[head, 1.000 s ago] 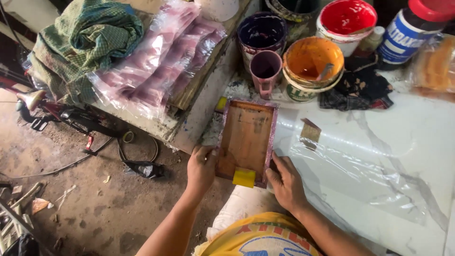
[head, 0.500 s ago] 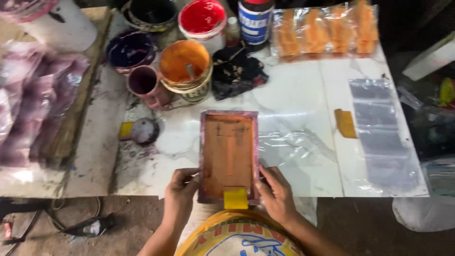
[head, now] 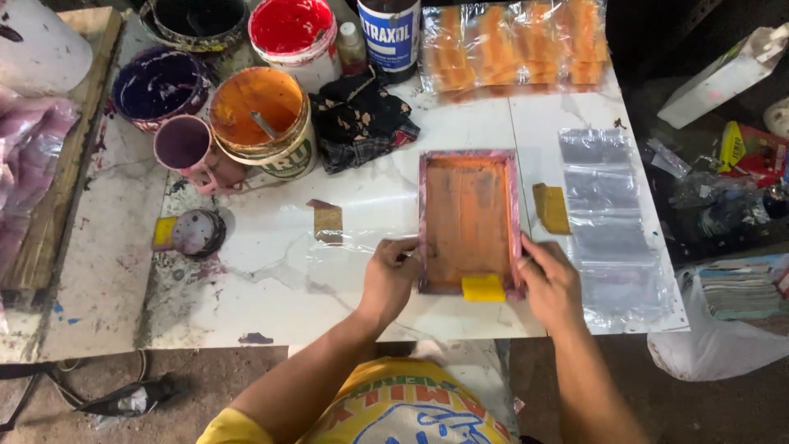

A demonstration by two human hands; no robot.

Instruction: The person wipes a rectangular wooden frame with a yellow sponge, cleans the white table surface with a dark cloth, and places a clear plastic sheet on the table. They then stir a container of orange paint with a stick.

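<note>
Table: one white marble-look top (head: 246, 271), paint-stained, bare dirt floor below
Bag stacks: two, orange-printed (head: 514, 41) far beyond the hands, clear ones (head: 612, 222) just past the right hand
Paint tubs: five, up and left of the left hand, orange one (head: 263, 119) closest
Frame: one pink-edged screen (head: 468, 218) flat between the hands
Hands: left hand (head: 388, 275) and right hand (head: 552, 284) each gripping a near corner
Squeegee: one yellow (head: 483, 288), between them on the frame's near edge

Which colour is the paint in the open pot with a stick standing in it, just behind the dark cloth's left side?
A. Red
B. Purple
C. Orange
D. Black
C: the pot holding the stick is coated orange inside, left of the dark cloth.
</note>
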